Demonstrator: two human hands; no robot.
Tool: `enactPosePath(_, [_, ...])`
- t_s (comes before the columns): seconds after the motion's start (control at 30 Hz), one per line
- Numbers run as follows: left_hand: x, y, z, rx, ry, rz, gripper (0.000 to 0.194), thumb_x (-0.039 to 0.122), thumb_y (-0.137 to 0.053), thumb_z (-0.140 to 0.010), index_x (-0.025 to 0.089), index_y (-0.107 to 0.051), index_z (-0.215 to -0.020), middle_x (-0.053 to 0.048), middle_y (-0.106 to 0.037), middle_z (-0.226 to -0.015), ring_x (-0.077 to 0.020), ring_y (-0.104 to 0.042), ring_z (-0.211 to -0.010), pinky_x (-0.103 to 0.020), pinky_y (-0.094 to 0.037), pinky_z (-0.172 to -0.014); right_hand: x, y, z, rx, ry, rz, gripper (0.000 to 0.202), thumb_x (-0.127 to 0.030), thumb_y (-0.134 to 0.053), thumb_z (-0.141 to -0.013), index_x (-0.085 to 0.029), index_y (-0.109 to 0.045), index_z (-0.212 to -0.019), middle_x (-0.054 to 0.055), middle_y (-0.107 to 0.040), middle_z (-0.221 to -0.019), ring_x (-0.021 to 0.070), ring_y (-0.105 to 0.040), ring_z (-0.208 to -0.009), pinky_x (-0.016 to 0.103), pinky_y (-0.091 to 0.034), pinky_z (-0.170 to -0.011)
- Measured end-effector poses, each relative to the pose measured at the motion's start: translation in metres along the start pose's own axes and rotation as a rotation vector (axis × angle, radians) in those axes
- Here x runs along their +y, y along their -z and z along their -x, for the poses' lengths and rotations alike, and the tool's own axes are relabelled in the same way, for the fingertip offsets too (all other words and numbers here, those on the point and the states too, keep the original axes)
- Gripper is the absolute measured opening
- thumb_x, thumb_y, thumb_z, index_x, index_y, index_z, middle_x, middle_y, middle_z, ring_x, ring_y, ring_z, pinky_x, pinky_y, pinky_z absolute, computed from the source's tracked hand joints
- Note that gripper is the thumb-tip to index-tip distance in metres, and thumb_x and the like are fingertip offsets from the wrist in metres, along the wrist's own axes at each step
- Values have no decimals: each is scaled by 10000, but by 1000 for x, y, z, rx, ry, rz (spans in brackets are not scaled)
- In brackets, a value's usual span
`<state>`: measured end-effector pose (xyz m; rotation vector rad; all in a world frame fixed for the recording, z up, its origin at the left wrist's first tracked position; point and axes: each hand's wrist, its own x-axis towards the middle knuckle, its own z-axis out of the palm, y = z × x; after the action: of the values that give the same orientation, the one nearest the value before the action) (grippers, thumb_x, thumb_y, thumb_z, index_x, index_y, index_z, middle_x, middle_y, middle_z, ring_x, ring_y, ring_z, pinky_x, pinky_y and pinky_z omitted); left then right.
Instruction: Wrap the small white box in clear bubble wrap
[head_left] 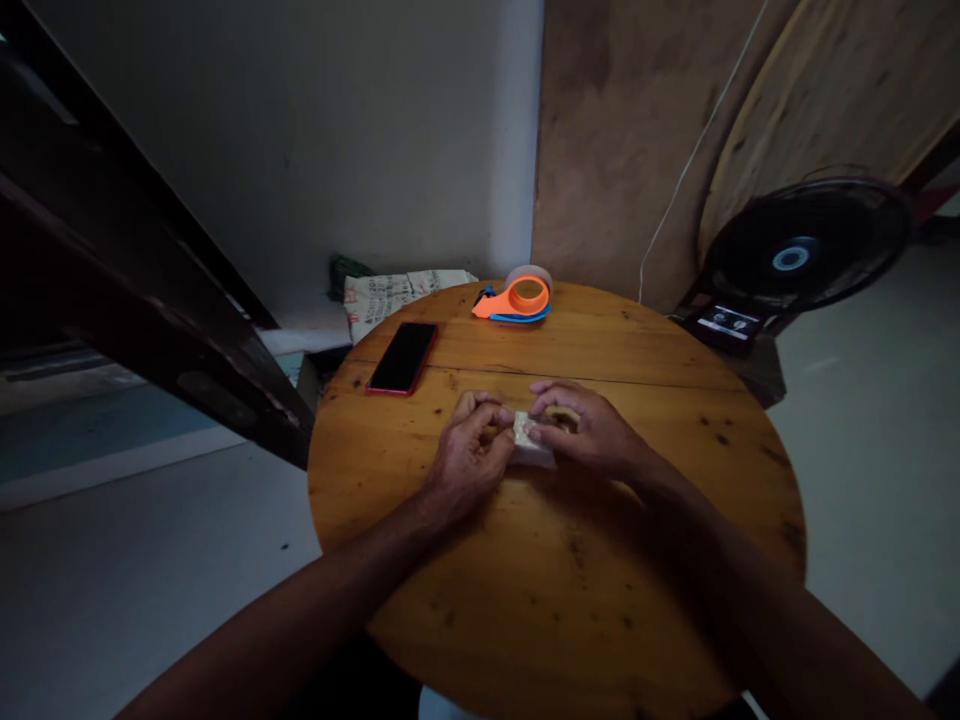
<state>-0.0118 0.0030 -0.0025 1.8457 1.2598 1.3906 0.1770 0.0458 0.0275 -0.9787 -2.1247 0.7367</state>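
Head view: both hands are seen meeting over the middle of a round wooden bench [420,560].
Left grip: the left hand [466,452] is curled closed, its fingertips pinched on the left end of a small pale packet [527,440].
Right grip: the right hand [592,432] is closed over the packet's right end, with fingers bent above it and the thumb hidden beneath.
Packet position: it is held between the two hands, low over the bench top or resting on it; which of the two cannot be told in the dim light.
Packet axis: the long axis appears to run left to right across the view, roughly parallel to the seam in the bench boards; only the middle part is visible, so which end is which cannot be told.
Handling judgement: the work looks best done with both pinches kept close to the packet's middle and the wrists rested on the wood, so that the small thing is not twisted or dropped.
Beyond the hands: a phone with a red edge [403,357] lies well apart to the left rear, screen dark.
Far edge: an orange and blue tape dispenser [517,298] is set near the back rim.
Surroundings: a black fan [806,250] stands off the bench to the right.
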Motion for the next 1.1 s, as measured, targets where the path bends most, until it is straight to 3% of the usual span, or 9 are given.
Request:
enactPosePath(0.13, [-1,-1,1,3,-13,-23,120,110,-550,-787,193,-627,-826,-40,-516,-991,-148,-549,-983,-219,-507,-733,5,-9,0,119,55,101,117,-244,-582,-820,-209,-688,-787,70,-694,-1055,226,-638,-1014,386,-449,-926])
enactPosePath(0.23, [-1,-1,0,10,-23,-36,123,106,-552,-778,192,-625,-827,-38,-525,-994,-144,-556,-962,-218,-507,-720,8,-9,0,184,5,46,142,-251,-539,-847,-207,-672,-824,66,-705,-1037,214,-652,-976,380,-471,-900])
enactPosePath(0.33, [-1,0,0,3,-37,-42,127,103,-556,-776,190,-628,-834,-38,-533,-982,-142,-561,-946,-222,-508,-720,5,-4,0,160,-30,-20,124,-295,-581,-829,-204,-664,-823,75,-690,-1089,217,-646,-1016,369,-485,-887])
enactPosePath(0.5, [1,0,0,1,-42,-31,105,116,-555,-796,183,-628,-828,-41,-524,-970,-139,-561,-933,-217,-503,-698,3,-1,1,37,112,167,178,-326,-702,-758,-208,-695,-891,94,-657,-1176,247,-614,-1090,408,-445,-945])
enactPosePath(0.73, [1,0,0,-4,-51,-63,116,99,-554,-774,187,-617,-815,-43,-525,-979,-147,-558,-948,-212,-493,-681,12,-11,3,158,245,312,134,-262,-587,-863,-231,-715,-839,56,-716,-1063,214,-652,-983,400,-445,-889])
enactPosePath(0.9, [0,-1,1,13,-71,-43,115,93,-552,-772,184,-608,-813,-43,-518,-975,-139,-559,-933,-214,-495,-702,10,-8,1,228,143,229,147,-217,-540,-880,-221,-684,-850,45,-724,-1008,196,-661,-947,375,-474,-869])
enactPosePath(1.1, [1,0,1,-2,-78,-53,99,105,-555,-787,182,-612,-813,-49,-521,-987,-146,-556,-948,-231,-502,-730,-1,6,1,67,164,180,117,-303,-643,-821,-213,-706,-858,77,-689,-1118,211,-652,-1017,369,-483,-901])
